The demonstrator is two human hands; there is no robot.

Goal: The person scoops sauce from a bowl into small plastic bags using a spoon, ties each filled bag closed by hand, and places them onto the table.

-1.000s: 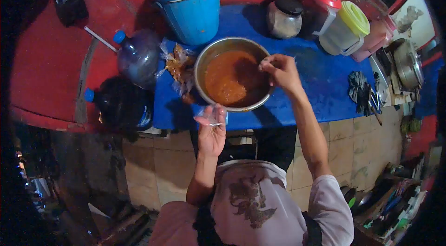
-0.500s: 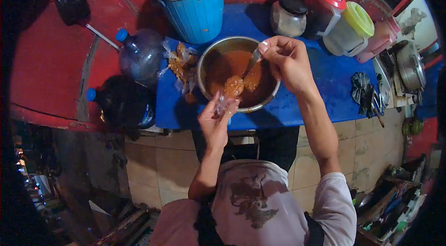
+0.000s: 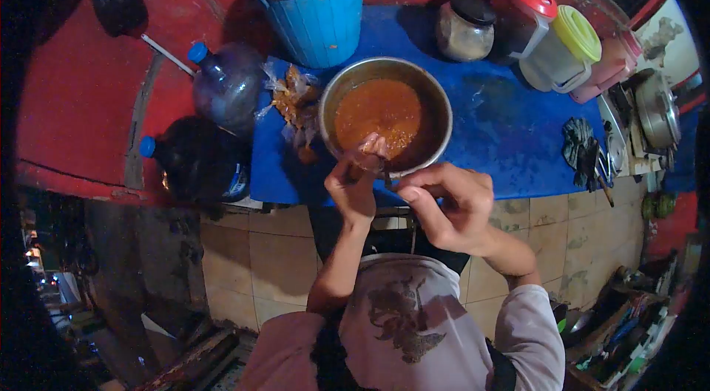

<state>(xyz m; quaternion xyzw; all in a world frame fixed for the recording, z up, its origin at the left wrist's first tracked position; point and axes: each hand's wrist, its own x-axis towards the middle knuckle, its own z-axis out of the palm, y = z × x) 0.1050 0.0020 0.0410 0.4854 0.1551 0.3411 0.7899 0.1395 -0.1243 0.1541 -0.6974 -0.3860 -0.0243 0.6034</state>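
Note:
A round metal pot [image 3: 444, 136] of orange-red sauce [image 3: 377, 105] stands on the blue tabletop, with grainy bits near its front side. Over the pot's near rim, my left hand [image 3: 353, 188] is closed around a small clear plastic bag [image 3: 367, 160], its fingertips above the sauce. My right hand [image 3: 452, 206] is just right of it, in front of the pot, thumb and forefinger pinching the handle of a spoon [image 3: 387, 179]. The spoon's bowl is hidden at the bag. Left of the pot lie crumpled clear bags [image 3: 294, 104] smeared with orange paste.
A blue lidded bucket [image 3: 314, 25] stands behind the pot. Large dark bottles [image 3: 229, 88] with blue caps are at left. Along the back right are a black-lidded jar [image 3: 466, 29] and pitchers [image 3: 558, 51]. Black plastic and utensils [image 3: 584, 151] lie at the right edge.
My right hand has come down and toward me with the spoon, from above the pot's right side to its near rim. The clump of orange paste seen at the bag no longer shows.

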